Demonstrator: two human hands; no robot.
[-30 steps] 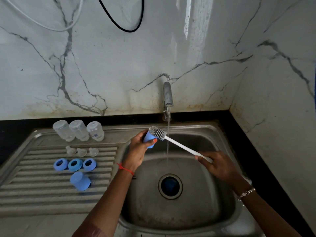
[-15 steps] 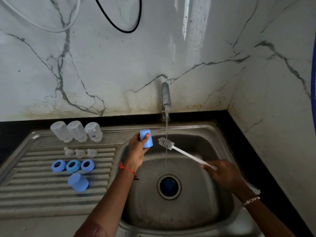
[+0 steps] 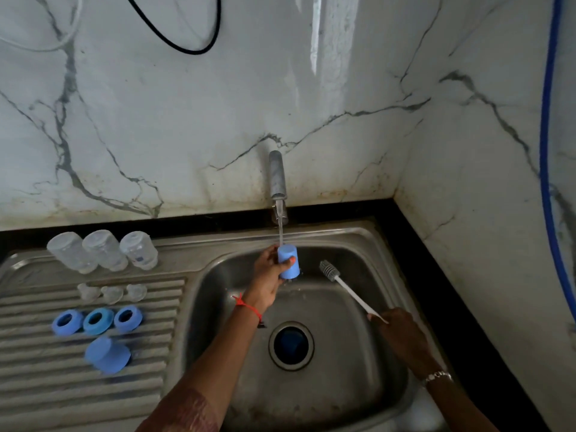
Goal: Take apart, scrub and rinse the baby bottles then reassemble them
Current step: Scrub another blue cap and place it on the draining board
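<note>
- The left hand grips a blue cap; the thumb lies across the front of it and the other fingers are curled behind it
- The cap is over the back part of the sink, right under the tap; the water falls on its upper flat end, and the cap stands almost upright
- The right hand is closed round the end of the white handle of the brush; the single fingers are hidden behind the back of the hand
- The brush points up and to the left; its grey bristle head is just beside the cap but not touching it, and it is outside the water
- On the drainboard to the left there are rows: three clear bottles at the back; three clear nipples; three blue rings; a second cap at the front, lying tilted
- A red thread is on the left wrist; a bracelet is on the right wrist
</note>
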